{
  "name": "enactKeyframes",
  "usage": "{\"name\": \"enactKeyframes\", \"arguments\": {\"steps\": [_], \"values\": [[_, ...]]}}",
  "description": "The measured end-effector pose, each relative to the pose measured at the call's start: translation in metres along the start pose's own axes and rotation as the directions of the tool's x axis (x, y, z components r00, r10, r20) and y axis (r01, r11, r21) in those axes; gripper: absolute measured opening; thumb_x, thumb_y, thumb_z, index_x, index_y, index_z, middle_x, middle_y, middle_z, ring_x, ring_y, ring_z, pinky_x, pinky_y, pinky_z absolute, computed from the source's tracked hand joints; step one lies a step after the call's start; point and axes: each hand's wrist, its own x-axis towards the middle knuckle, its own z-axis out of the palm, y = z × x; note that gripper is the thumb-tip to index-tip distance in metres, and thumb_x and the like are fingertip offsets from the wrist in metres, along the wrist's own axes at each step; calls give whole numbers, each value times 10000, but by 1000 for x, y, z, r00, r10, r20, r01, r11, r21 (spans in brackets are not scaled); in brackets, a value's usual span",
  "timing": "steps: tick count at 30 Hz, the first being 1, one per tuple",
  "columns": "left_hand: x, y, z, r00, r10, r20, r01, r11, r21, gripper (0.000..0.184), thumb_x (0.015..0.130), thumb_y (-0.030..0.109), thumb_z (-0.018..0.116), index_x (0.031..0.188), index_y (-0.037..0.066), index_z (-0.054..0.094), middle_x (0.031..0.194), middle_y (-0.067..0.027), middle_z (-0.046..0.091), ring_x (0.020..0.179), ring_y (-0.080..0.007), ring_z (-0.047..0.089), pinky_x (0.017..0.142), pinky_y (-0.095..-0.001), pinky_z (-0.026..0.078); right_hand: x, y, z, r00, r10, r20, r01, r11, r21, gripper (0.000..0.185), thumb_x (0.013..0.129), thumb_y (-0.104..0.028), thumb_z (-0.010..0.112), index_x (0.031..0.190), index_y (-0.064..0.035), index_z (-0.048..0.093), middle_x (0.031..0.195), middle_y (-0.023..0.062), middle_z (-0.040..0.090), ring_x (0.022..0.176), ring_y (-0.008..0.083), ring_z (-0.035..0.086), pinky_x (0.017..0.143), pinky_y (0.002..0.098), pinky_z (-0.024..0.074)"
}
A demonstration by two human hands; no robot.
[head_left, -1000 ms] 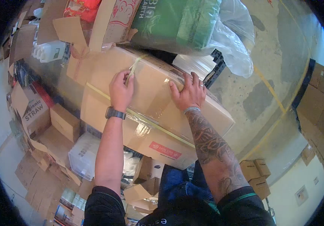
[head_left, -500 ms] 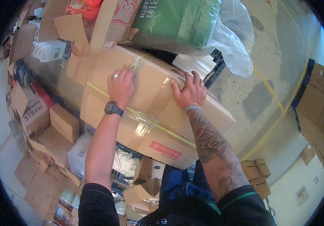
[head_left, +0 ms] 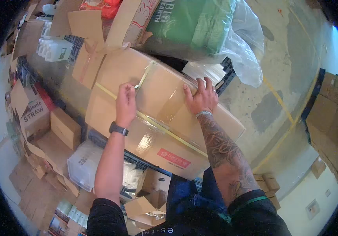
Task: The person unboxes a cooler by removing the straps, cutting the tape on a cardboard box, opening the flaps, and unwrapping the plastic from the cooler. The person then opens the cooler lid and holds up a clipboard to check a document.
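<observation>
A large taped cardboard box [head_left: 163,92] lies in front of me, with a red printed label [head_left: 173,158] on its near side. Yellow strapping [head_left: 173,136] runs along its length, and another yellow strap [head_left: 146,74] crosses the top toward my left fingers. My left hand [head_left: 126,103], with a black watch on its wrist, is closed in a pinch on this cross strap, just above the box. Resting on the box top near the far edge is my right hand [head_left: 202,98], fingers spread and holding nothing.
Beyond the box stand a green plastic-wrapped bundle [head_left: 192,29] and an open carton [head_left: 127,23]. White jugs [head_left: 55,50] are at the upper left. Open cartons [head_left: 64,128] and a clear plastic bin [head_left: 84,165] lie to the left. Flattened cardboard [head_left: 328,114] leans at the right.
My left hand has drawn back toward me, and more of the cross strap shows between it and the far edge. My right hand stays on the box. The view has shifted slightly.
</observation>
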Motion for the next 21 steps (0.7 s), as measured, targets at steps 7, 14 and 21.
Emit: {"name": "enactKeyframes", "arguments": {"steps": [7, 14, 21], "values": [[21, 15, 15, 992, -124, 41, 111, 966, 235, 437, 1055, 449, 520, 1084, 18, 585, 989, -220, 729, 933, -371, 714, 823, -447, 538, -1, 1, 2, 1000, -2, -26, 2, 1000, -16, 685, 888, -662, 616, 1294, -109, 628, 1404, 204, 555, 1217, 378, 587, 1005, 481, 465], [18, 35, 24, 981, -167, 103, 95, 863, 496, 680, 1001, 624, 473, 1023, -17, 699, 940, -257, 726, 936, -453, 689, 870, -524, 532, -2, -1, 0, 1000, -4, -15, 4, 999, -40, 686, 902, -666, 594, 1302, -109, 630, 1409, 189, 544, 1204, 358, 598, 998, 470, 476], [12, 17, 31, 983, -163, -87, 181, 944, 275, 715, 1024, 630, 433, 962, -16, 734, 854, -273, 702, 823, -448, 674, 752, -513, 505, -1, 2, 2, 999, -7, -42, 6, 1000, -20, 693, 892, -651, 610, 1319, -106, 617, 1405, 155, 547, 1193, 350, 606, 978, 477, 482]]}}
